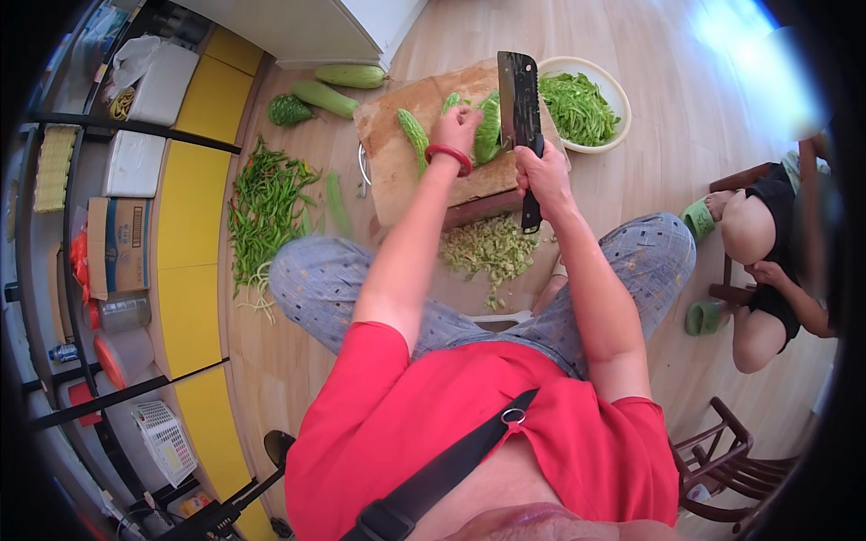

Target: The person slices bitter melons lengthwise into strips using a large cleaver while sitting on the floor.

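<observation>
My right hand [545,180] grips the handle of a large black cleaver [519,99], its blade raised over the right side of a wooden cutting board [388,185]. My left hand [456,129], with a red bangle on the wrist, is over the board with its fingers curled in. Whatever it pinches is hidden, though a green piece of bitter melon [452,101] shows just beyond the fingers. To its left lies a long strip of bitter melon [412,133]. Between my left hand and the blade lies a wider green piece [487,128].
A pale bowl [624,101] of sliced greens stands right of the board. Scraps [487,248] lie on the floor before it. At left are green chillies [271,194] and whole gourds [325,99]. Yellow-fronted shelves [194,207] line the left. Another person [753,225] sits at right.
</observation>
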Demonstrator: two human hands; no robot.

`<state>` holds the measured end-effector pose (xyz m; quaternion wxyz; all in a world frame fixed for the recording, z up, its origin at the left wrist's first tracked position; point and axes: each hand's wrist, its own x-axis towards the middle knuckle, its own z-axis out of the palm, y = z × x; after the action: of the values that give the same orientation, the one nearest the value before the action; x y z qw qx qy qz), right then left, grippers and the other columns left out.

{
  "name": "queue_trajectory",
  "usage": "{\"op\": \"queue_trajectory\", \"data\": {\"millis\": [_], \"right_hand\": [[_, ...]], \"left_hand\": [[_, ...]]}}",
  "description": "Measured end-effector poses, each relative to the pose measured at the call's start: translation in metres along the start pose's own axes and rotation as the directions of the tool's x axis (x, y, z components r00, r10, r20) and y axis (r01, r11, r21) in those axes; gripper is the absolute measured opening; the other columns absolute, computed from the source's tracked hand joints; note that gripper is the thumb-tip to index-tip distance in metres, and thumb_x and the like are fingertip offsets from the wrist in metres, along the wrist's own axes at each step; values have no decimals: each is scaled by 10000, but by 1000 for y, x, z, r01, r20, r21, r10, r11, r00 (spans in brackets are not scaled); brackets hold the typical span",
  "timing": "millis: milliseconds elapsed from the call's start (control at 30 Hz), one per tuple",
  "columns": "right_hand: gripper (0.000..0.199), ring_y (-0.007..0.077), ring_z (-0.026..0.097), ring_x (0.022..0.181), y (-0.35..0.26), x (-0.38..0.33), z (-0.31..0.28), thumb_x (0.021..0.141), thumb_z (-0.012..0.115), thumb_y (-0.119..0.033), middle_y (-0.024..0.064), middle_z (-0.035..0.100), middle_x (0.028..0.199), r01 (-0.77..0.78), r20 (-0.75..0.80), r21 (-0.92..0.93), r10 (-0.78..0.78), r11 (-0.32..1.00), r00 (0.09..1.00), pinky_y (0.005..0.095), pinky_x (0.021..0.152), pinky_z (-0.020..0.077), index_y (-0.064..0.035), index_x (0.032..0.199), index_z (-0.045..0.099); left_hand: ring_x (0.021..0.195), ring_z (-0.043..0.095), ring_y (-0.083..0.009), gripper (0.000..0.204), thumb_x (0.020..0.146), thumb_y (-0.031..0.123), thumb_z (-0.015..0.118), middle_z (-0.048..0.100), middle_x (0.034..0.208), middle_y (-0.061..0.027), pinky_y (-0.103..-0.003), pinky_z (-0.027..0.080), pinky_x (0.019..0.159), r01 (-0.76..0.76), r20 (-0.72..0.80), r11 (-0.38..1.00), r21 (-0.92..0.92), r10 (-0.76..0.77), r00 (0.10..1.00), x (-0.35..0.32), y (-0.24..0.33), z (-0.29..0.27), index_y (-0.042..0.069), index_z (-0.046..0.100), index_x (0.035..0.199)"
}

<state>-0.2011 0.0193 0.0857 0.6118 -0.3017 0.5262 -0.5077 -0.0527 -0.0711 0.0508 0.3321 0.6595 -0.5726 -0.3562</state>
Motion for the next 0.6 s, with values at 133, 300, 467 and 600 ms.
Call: {"op": "queue_trajectory", "data": {"millis": [133, 300, 467, 600], "right_hand": [[118, 65, 407, 395, 1, -4, -4, 802, 531, -113, -7, 433, 563, -7, -3, 23, 7, 1000, 1000, 216, 338, 367, -56, 779, 431], [90, 79, 414, 377, 8, -3, -12, 779, 507, -108, -6, 431, 535, -26, -57, 13, 27, 1000, 998, 227, 334, 364, -37, 778, 452], [98, 84, 420, 369, 6, -3, -12, 776, 507, -115, 0, 439, 532, 16, -40, 11, -16, 1000, 999, 233, 330, 359, -33, 783, 453], [105, 88, 419, 364, 7, -4, -12, 778, 508, -121, 3, 445, 534, 21, -47, -30, -22, 999, 999, 237, 333, 359, -31, 787, 454]], "left_hand": [[935, 544, -314, 397, 671, 272, 706, 571, 1015, -175, -384, 430, 835, -163, -38, 819, 551, 220, 975, 28, -26, -25, 51, 575, 973], [988, 537, -308, 500, 629, 252, 741, 573, 1026, -173, -379, 431, 844, -67, 118, 694, 717, -26, 993, 35, -25, -22, 57, 520, 1034], [991, 542, -300, 491, 635, 222, 726, 575, 1039, -163, -366, 436, 845, -72, 125, 773, 631, -9, 992, 50, -38, -37, 67, 518, 1052], [1005, 539, -293, 520, 637, 169, 709, 571, 1056, -164, -363, 426, 864, -140, 215, 714, 686, -15, 976, 48, -30, -28, 66, 509, 1106]]}}
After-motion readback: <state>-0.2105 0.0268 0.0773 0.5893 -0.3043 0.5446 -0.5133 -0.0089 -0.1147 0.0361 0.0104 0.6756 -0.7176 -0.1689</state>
